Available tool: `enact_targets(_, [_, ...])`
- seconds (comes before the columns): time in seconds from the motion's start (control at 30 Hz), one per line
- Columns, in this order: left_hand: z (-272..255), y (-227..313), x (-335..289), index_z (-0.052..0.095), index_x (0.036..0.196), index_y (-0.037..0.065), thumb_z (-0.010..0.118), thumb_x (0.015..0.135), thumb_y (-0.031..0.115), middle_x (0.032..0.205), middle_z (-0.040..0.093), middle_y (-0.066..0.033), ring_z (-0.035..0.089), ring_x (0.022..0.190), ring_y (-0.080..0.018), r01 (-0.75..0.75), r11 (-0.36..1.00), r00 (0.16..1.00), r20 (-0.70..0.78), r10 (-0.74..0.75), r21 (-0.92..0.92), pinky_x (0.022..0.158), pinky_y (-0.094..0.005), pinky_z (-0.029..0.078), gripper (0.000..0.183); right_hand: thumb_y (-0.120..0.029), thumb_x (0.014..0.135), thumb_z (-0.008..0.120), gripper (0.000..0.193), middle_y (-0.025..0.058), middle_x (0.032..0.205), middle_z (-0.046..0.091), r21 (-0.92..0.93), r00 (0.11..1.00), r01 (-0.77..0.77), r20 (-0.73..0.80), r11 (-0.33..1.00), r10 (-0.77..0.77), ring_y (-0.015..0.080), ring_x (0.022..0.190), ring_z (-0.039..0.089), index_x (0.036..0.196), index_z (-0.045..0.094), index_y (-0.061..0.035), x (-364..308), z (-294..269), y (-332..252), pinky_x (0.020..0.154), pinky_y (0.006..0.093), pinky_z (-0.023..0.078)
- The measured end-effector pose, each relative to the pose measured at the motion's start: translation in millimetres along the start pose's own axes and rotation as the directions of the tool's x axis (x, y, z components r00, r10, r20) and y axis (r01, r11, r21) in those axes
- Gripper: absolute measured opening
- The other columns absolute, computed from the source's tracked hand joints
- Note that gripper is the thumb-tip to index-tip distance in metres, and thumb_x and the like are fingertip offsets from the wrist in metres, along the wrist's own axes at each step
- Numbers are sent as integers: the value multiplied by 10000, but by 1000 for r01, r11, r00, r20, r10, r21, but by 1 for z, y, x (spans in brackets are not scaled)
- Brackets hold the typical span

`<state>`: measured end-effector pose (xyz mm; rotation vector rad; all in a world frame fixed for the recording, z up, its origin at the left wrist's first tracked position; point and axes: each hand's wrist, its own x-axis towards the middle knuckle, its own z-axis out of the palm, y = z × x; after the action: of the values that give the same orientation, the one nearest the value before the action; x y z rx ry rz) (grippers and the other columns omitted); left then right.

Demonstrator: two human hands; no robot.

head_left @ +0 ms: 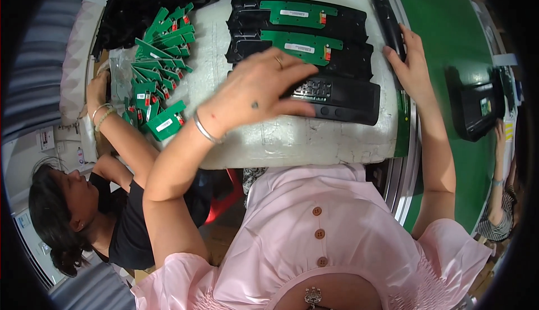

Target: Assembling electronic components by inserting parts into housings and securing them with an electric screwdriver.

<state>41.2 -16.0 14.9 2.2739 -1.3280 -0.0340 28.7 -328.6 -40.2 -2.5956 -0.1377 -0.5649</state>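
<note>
Black casing (pixel 351 98), right of frame centre: left hand (pixel 264 88) over it, thumb and fingers parted, can't tell if it's gripping! Right hand (pixel 412 66), upper right, curls round a dark bar (pixel 388 24); green boards (pixel 163 63) fan out upper left.

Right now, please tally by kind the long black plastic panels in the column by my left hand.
Long black plastic panels with green circuit boards on top: 2
Long black plastic panel with a small grid: 1
Total: 3
</note>
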Motion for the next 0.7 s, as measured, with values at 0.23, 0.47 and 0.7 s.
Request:
enact_targets(0.23, [18,19,-13,484,1159,65,738,561,233,1076,477,-157,466,968,-322,128,990,991,30,-127,-50,838,-369,403,672,-121,746,613,494,161,1150,449,-5,989,129,-75,992,-129,294,1041,466,1201,439,-36,14,-15,-49,892,324,377])
enact_targets(0.47, [20,34,-23,476,1165,57,705,568,120,1154,464,-143,451,1069,-323,16,1000,1000,-13,-16,0,927,-395,372,643,-184,615,706,471,106,986,543,263,711,554,343,790,-613,271,927,506,1023,546,-12,42,21,-96,805,350,423])
enact_targets(0.7, [5,44,-20,483,1173,99,724,552,149,1130,471,-113,454,1011,-296,75,993,997,2,-75,-86,862,-393,373,668,-165,731,611,304,99,882,585,147,640,644,436,751,-633,281,835,565,990,550,-16,54,21,-116,700,364,465])
